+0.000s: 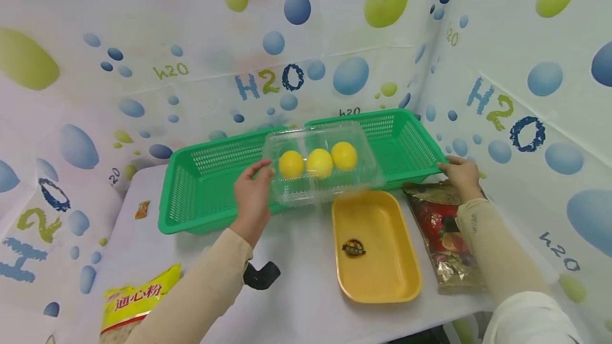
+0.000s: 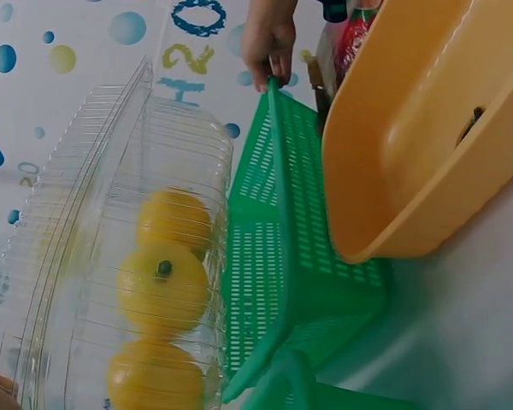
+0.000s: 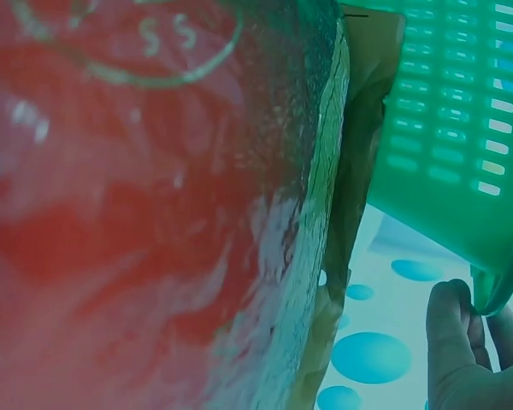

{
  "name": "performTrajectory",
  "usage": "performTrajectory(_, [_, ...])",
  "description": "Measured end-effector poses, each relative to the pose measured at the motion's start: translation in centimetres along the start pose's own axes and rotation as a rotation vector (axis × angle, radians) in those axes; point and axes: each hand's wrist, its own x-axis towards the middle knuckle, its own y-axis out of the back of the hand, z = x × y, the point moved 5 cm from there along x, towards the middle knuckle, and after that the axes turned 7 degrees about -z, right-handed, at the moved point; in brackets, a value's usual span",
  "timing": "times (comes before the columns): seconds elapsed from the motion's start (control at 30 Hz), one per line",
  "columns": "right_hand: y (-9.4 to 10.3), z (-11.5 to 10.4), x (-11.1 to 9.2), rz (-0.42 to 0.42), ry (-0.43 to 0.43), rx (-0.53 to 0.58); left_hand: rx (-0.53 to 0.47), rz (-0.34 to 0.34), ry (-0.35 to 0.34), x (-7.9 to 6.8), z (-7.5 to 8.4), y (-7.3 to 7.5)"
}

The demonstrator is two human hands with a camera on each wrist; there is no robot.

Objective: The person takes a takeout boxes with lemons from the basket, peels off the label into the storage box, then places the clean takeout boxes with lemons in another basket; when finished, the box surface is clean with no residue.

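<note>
A clear plastic clamshell box (image 1: pixel 296 192) with three round orange-yellow fruits (image 1: pixel 319 163) inside is held at its left side by my left hand (image 1: pixel 253 195), above the inner ends of two green baskets. The left wrist view shows the box (image 2: pixel 94 171) shut over the fruits (image 2: pixel 162 286), one with a dark green stem spot. My right hand (image 1: pixel 461 177) pinches the corner rim of the right green basket (image 1: pixel 406 147). In the right wrist view, fingers (image 3: pixel 449 329) meet that basket's rim (image 3: pixel 496 295). Beside it stands the left green basket (image 1: pixel 191 185).
A yellow tray (image 1: pixel 382 275) with a dark badge-like item (image 1: pixel 354 247) stands in front. Under my right forearm lies a red-and-brown bag (image 1: pixel 432 222). A yellow food packet (image 1: pixel 138 296) is front left, a small orange packet (image 1: pixel 142 209) farther back. Printed curtains stand behind and at the sides.
</note>
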Motion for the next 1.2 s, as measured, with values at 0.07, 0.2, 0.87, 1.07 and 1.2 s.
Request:
performTrajectory(0.07, [-0.3, 0.0, 0.1, 0.002, 0.001, 0.004, 0.0, 0.009, -0.009, 0.8, -0.1, -0.8])
performTrajectory(0.2, [-0.8, 0.0, 0.3, 0.0, -0.004, -0.015, -0.025, 0.036, 0.001, 2.3, -0.7, -2.5])
performTrajectory(0.87, [-0.9, 0.6, 0.2, 0.01, 0.027, -0.031, -0.062, 0.068, 0.011, 7.4, -4.2, -11.1])
performTrajectory(1.07, [-0.1, 1.0, 0.3, 0.018, 0.043, -0.017, -0.086, 0.075, 0.02, 8.4, -5.5, -13.9])
performTrajectory(1.2, [0.4, 1.2, 0.4, 0.022, 0.039, -0.014, -0.067, 0.054, 0.008, 9.0, -5.8, -15.5])
